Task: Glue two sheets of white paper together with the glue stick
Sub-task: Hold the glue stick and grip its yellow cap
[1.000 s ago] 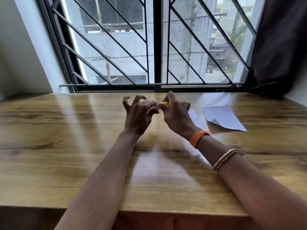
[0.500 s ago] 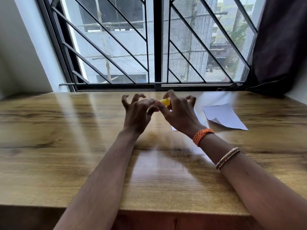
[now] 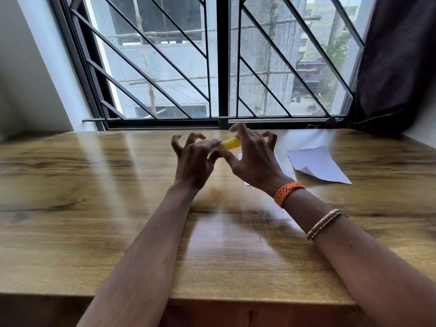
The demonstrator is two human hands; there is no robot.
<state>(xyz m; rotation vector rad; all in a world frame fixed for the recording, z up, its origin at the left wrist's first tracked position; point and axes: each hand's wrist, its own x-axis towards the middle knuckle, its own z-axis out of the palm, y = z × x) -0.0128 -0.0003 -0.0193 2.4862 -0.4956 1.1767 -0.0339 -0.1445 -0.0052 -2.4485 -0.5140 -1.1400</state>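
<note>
A yellow glue stick is held above the table between both hands. My left hand pinches its near end with thumb and forefinger, the other fingers curled up. My right hand grips its far end between thumb and forefinger. One white sheet of paper lies flat at the right, one corner folded up. A second white sheet lies under my right hand and is mostly hidden by it.
The wooden table runs up to a barred window at the back. A dark curtain hangs at the far right. The table's front edge is near my elbows.
More of the yellow glue stick shows between the fingers than before. Both hands have risen slightly and the right-hand fingers have spread.
</note>
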